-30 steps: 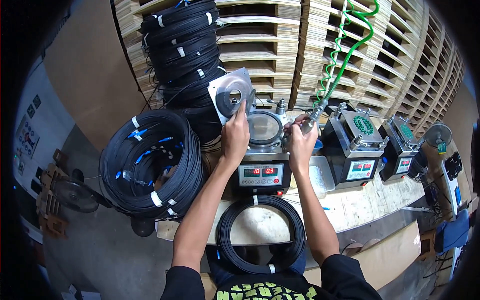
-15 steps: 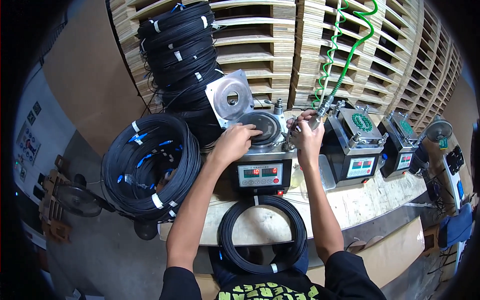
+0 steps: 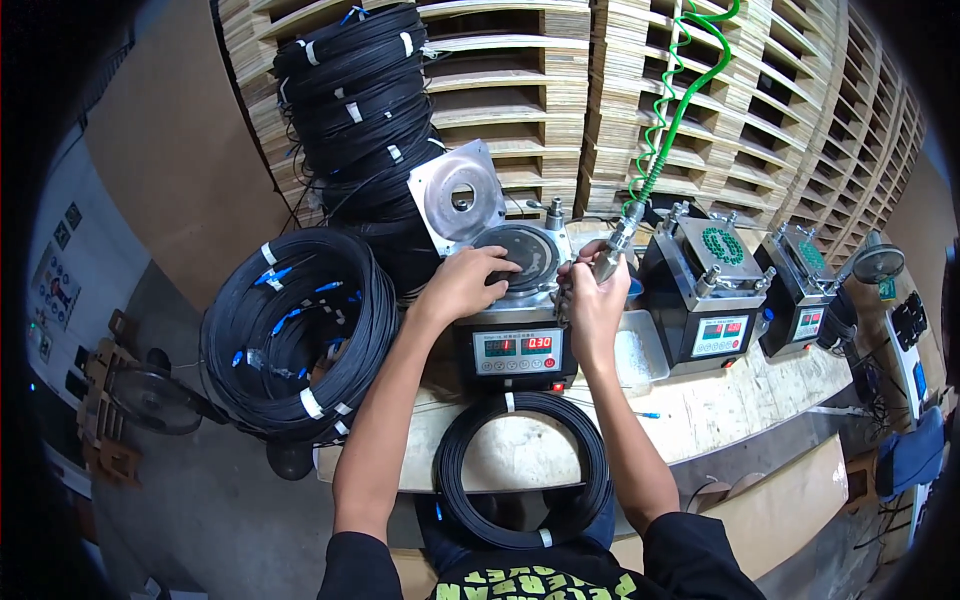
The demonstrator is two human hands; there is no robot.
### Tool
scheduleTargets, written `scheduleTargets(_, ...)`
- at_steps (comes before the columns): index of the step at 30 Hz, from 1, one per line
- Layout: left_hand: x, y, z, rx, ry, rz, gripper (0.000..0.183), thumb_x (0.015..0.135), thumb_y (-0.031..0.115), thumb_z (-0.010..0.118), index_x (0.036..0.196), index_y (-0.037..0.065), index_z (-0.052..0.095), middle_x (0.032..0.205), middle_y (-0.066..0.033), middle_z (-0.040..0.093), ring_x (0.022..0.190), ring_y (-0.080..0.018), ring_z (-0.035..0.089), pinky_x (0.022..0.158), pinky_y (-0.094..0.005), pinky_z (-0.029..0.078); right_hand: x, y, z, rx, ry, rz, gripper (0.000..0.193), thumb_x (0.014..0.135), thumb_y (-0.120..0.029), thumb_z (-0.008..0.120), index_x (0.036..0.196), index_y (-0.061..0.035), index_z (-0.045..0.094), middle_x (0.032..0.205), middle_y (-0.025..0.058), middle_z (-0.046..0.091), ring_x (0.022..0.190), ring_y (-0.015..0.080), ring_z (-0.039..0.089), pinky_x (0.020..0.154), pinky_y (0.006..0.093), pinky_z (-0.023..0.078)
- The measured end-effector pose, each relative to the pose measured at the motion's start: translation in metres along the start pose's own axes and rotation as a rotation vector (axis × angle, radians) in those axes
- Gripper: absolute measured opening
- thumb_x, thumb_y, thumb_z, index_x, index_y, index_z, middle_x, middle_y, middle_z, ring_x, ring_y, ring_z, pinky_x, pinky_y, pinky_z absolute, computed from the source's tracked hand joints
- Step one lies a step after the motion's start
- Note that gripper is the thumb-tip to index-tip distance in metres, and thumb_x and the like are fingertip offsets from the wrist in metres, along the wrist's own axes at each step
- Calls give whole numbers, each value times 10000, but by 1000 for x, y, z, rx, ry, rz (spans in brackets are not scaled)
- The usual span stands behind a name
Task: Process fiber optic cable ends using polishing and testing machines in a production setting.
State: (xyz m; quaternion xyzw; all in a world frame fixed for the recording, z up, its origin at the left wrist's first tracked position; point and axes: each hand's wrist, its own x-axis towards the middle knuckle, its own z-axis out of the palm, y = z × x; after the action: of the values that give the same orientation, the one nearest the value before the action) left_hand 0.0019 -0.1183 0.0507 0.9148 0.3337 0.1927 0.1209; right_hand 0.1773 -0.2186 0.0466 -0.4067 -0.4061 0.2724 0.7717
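2 bare hands work over a small black machine (image 3: pixel 515 345) with a red digital display, standing on a pale workbench (image 3: pixel 700 415). The left hand (image 3: pixel 462 285) lies palm down, fingers spread, on the machine's dark round plate (image 3: pixel 528 255). A square metal lid (image 3: pixel 458 196) stands tilted up just behind that hand. The right hand (image 3: pixel 592 298) is closed around a metal air nozzle (image 3: pixel 612 250) at the end of a green coiled hose (image 3: pixel 680 100), held at the plate's right edge. 1 black cable coil (image 3: pixel 522 470) lies on the bench below both forearms. Left of the left arm sits a larger pile of black coils (image 3: pixel 290 335); more coils (image 3: pixel 360 110) are stacked beyond it. 2 similar machines (image 3: pixel 705 290) stand right of the right hand.
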Motion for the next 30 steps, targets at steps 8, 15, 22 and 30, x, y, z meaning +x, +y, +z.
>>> scheduleTargets(8,4,4,6,16,18,-52,312,892,213,679,1199,183,726,1347,-132,616,1188,-338,606,1033,-431,459,10,-8,-2,43,137,-128,97,899,28,496,993,3,498,829,92,604,788,173,670,678,270,502)
scheduleTargets(15,13,2,6,-2,55,2,247,886,196,686,1118,152,756,1279,-123,654,1105,-335,643,973,-413,496,15,-13,-23,101,101,-72,116,910,8,488,1026,-3,497,887,92,593,803,185,678,704,300,542)
scheduleTargets(22,21,-17,35,-161,943,-118,168,916,172,644,895,21,715,931,-146,672,909,-347,615,834,-425,483,20,-16,-26,162,-4,-29,121,923,-12,504,1043,4,505,923,83,558,823,210,691,730,322,571)
scheduleTargets(30,25,-104,61,-787,1216,-509,328,965,153,635,1252,22,545,1079,-94,646,939,-170,589,831,-317,481,128,-31,-111,-282,-163,-113,163,872,-58,603,1015,22,602,806,64,616,812,186,719,692,308,554)
